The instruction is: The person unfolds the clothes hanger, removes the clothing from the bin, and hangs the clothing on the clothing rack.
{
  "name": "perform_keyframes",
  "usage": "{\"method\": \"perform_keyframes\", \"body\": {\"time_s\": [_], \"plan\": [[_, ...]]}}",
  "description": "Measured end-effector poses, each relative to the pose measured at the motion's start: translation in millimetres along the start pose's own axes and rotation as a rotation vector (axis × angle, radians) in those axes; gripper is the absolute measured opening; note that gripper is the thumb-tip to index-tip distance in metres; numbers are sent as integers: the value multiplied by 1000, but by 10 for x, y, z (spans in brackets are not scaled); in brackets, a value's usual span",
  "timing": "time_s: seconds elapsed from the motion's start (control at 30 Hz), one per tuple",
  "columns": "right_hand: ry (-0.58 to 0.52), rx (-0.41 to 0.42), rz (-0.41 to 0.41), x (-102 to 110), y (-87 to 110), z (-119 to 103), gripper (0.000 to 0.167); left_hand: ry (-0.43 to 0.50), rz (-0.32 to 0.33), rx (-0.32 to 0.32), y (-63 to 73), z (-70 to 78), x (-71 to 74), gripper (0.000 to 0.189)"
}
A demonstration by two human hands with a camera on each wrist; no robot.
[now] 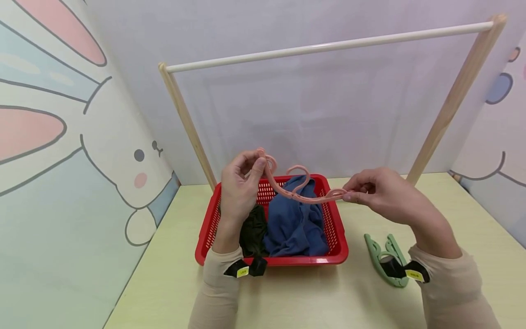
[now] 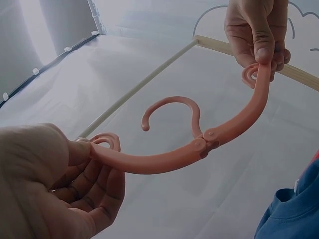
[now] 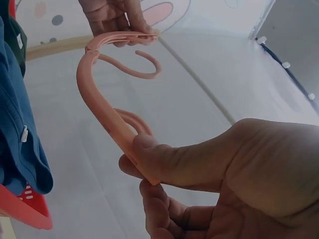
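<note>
A pink folding clothes hanger (image 1: 292, 195) is held up between both hands, its two arms spread apart and joined at a centre hinge (image 2: 205, 143). My left hand (image 1: 239, 191) pinches one arm's end between thumb and fingers. At the opposite end, my right hand (image 1: 380, 194) pinches the tip the same way. The curved hook (image 2: 174, 101) rises from the hinge. Beneath the hanger sits a red plastic basket (image 1: 287, 261) holding a blue garment (image 1: 293, 224) and a dark green garment (image 1: 252, 230).
A second folding hanger (image 1: 396, 278), green and folded, lies on the table (image 1: 156, 297) by the right forearm. Behind the basket stands a rack with a white rail (image 1: 328, 47) and wooden posts (image 1: 456, 96). Walls with rabbit drawings (image 1: 135, 183) flank the table.
</note>
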State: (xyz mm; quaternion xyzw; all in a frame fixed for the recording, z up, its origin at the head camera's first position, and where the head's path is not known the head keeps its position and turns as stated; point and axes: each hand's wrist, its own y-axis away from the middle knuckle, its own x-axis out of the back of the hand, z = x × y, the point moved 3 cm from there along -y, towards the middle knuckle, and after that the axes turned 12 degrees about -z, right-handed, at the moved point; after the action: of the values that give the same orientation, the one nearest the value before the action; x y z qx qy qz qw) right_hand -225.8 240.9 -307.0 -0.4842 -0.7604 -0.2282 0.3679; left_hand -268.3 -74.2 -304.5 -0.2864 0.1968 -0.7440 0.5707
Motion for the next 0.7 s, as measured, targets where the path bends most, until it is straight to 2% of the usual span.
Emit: {"method": "perform_keyframes", "body": {"time_s": [0.17,0.4,0.7], "plan": [[4,-21,40,1,-6,13,10,17,-2,1,-2,-8,7,22],[17,-51,149,52,38,-12,6,33,9,9,-1,-11,39,23],[27,-58,244,99,54,11,6,43,3,17,3,-15,133,22]]}}
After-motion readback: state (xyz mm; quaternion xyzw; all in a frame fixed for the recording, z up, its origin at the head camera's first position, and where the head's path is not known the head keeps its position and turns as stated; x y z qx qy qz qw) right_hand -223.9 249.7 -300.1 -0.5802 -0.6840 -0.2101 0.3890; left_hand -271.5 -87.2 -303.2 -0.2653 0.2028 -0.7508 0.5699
